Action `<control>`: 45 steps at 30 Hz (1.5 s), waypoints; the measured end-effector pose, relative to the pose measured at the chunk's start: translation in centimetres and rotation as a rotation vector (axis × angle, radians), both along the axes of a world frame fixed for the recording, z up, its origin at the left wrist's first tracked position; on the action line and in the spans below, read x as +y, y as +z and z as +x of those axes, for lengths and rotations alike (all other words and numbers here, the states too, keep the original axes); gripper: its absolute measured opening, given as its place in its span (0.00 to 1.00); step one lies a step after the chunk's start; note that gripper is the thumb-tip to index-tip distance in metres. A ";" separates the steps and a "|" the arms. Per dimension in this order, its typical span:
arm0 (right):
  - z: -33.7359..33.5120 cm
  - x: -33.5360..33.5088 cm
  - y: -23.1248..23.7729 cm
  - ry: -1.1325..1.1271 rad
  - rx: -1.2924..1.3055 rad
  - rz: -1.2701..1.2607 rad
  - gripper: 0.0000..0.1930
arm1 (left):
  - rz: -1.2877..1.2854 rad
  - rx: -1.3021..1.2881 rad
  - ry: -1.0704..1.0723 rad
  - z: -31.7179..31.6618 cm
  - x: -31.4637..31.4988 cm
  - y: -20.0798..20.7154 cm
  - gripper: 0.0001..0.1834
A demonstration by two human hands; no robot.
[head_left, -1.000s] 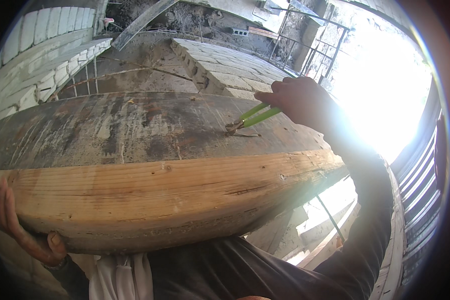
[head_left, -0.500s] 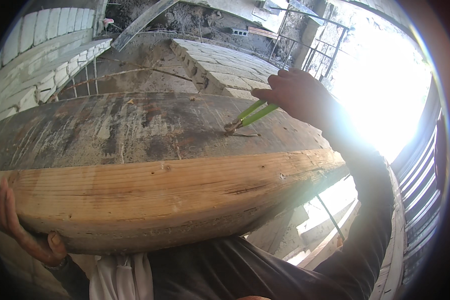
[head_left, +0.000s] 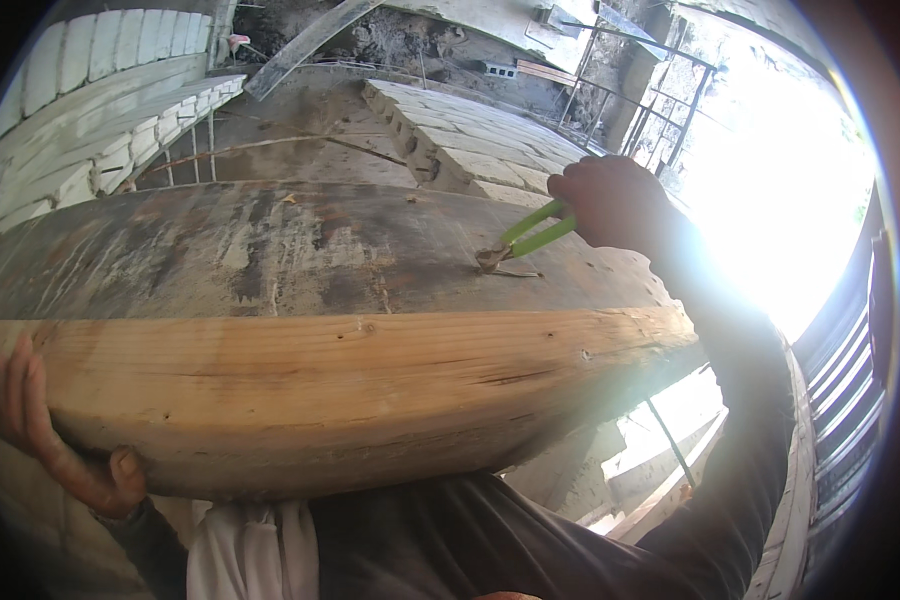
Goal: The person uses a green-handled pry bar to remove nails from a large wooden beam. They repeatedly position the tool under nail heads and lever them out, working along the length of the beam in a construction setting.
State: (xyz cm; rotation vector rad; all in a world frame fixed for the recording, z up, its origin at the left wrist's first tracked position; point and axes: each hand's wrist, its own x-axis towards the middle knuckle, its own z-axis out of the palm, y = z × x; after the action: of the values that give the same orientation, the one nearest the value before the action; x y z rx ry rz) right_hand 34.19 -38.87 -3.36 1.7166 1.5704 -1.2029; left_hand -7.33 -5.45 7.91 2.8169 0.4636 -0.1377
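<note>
My right hand is closed around the green handles of a pair of pincers. The jaws rest at a twist of wire on the dark, plaster-streaked panel. In front of the panel runs a thick wooden beam, close to my body. At its left end my left hand grips the beam, with the fingers over its upper face and the thumb below. Exactly how the jaws hold the wire is too small to tell.
Beyond the panel stand a block wall and, at the left, another block wall. Thin metal rods cross the gap between them. A metal bar frame rises at the far right, against strong glare. Slatted sheeting lies to my right.
My right hand has tilted slightly downward with the pincers, and its fingers look more tightly curled. The whole scene has shifted a little to the right in view. My left hand keeps its grip.
</note>
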 end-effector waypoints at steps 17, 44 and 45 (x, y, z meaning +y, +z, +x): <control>-1.2 -3.9 -0.2 -0.243 0.085 -0.173 0.09 | 0.056 0.041 -0.021 0.2 0.0 0.3 0.46; 2.8 -10.8 0.4 -0.350 -0.159 -0.081 0.09 | 0.018 0.004 -0.052 -0.1 0.4 -0.2 0.45; 2.8 -10.6 0.3 -0.345 -0.169 -0.067 0.09 | 0.007 0.002 -0.043 -0.1 0.4 -0.2 0.45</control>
State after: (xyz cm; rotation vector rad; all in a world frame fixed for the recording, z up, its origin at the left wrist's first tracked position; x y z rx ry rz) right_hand 36.96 -49.50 -3.05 2.0432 1.1542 -1.2151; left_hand -7.43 -5.05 7.73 2.8353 0.4052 -0.1484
